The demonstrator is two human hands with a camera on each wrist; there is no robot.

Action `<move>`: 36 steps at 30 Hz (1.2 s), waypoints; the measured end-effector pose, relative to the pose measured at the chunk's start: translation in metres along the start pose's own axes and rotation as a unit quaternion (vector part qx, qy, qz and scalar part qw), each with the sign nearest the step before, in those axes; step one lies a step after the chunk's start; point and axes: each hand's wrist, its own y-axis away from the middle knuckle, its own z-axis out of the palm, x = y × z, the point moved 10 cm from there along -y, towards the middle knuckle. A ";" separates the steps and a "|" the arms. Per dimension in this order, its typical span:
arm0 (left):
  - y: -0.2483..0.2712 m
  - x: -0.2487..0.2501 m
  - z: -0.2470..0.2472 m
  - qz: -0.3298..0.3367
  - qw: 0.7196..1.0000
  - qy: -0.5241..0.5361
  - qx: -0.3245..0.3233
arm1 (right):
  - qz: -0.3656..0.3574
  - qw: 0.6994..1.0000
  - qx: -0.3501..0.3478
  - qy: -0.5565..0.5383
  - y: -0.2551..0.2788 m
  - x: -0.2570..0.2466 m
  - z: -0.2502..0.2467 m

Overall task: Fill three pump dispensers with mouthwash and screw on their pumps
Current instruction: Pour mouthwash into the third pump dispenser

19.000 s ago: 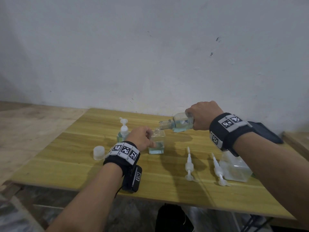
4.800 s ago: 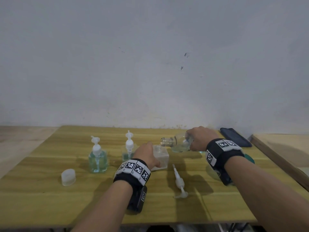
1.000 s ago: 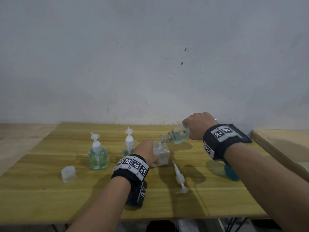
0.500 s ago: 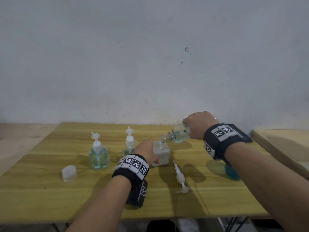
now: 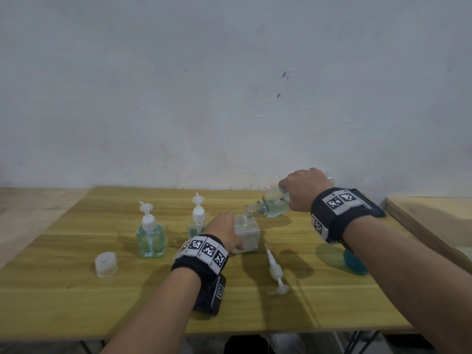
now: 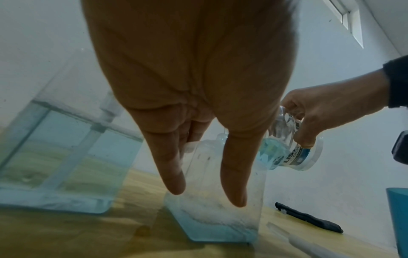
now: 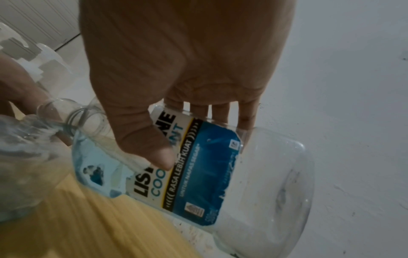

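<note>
A square clear dispenser (image 5: pixel 249 235) (image 6: pixel 216 209) stands open-necked mid-table with a little blue liquid at its bottom. My left hand (image 5: pixel 224 231) (image 6: pixel 205 197) grips its side between thumb and fingers. My right hand (image 5: pixel 304 190) (image 7: pixel 203 137) holds the mouthwash bottle (image 5: pixel 272 208) (image 7: pixel 209 174) (image 6: pixel 289 155) tilted neck-down, its mouth over the dispenser's opening. A loose white pump (image 5: pixel 274 269) lies on the table in front of the dispenser. Two dispensers with pumps on, one (image 5: pixel 150 238) at the left and one (image 5: pixel 198 223) (image 6: pixel 66 157) beside my left hand, hold blue liquid.
A white cap (image 5: pixel 106 264) sits at the front left of the wooden table (image 5: pixel 76 302). A blue cap (image 5: pixel 355 263) (image 6: pixel 397 209) stands under my right forearm. A black phone (image 6: pixel 309 220) lies at the back right. A wall runs close behind the table.
Over the last second both hands keep their grips and the bottle stays tilted over the dispenser. Since 19 s ago, a second dispenser has got its pump and only one loose pump lies on the table.
</note>
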 end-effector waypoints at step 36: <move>-0.003 -0.001 0.000 0.002 1.000 0.003 0.006 | -0.005 1.000 0.006 0.029 -0.004 -0.003 -0.007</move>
